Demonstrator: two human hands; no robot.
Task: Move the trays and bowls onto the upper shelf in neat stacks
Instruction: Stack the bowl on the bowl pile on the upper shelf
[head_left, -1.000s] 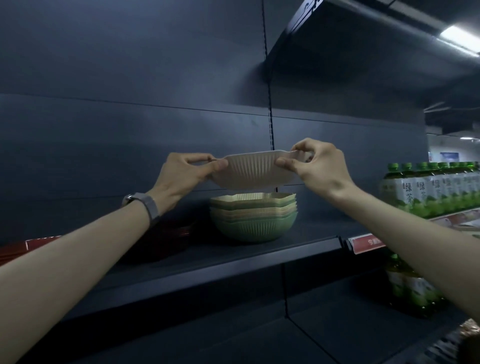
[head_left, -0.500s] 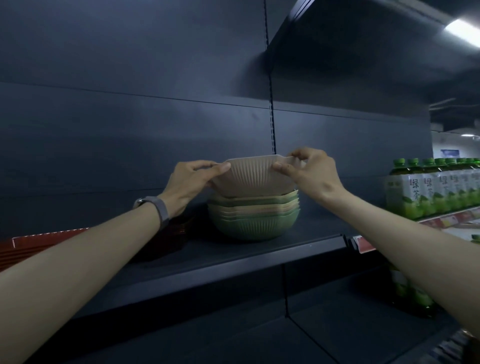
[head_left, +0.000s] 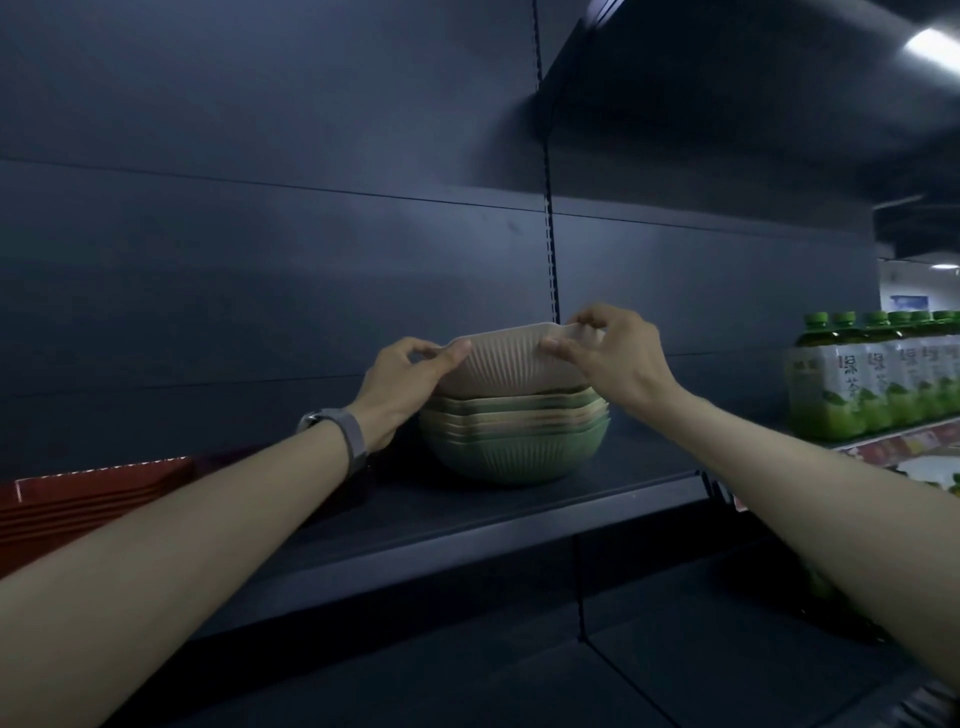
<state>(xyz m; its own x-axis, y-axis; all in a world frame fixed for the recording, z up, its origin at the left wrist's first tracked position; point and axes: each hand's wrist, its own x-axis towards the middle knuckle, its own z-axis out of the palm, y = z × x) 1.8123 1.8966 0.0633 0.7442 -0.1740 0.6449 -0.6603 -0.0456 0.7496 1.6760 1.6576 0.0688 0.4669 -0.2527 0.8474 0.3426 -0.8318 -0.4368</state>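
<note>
Overall illumination is dim. The main source is a ceiling light at upper right, overexposed and smeared. The back panel carries a faint, soft sheen. Space beneath the shelf lies in deep shadow. Wide-angle distortion bends lines near the frame edges. The bottles at right appear soft.

The left hand and right hand pinch opposite sides of a beige ribbed bowl's rim. Its base sits in the top of a stack of bowls on the dark shelf, back from the front edge. Red trays lie toward the shelf's left end.
</note>
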